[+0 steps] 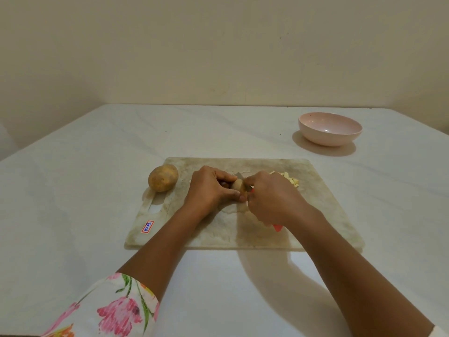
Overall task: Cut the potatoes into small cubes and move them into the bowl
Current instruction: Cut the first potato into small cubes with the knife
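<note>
Two hands cutting potato (238, 184), board sticker (147, 226) reads "10A"

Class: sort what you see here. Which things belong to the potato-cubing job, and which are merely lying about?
Job: held potato, whole potato, knife, cutting board, cut pieces, pink bowl, left hand, right hand.

Lying about: sticker label only.

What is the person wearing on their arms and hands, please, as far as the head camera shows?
Both hands, left hand and right hand, are bare: no gloves, rings or watch visible. The left arm has a white floral sleeve with pink flowers, green stems and some orange, ending near the elbow. The right forearm is bare; a pale scrap at the frame's corner may be a sleeve.
</note>
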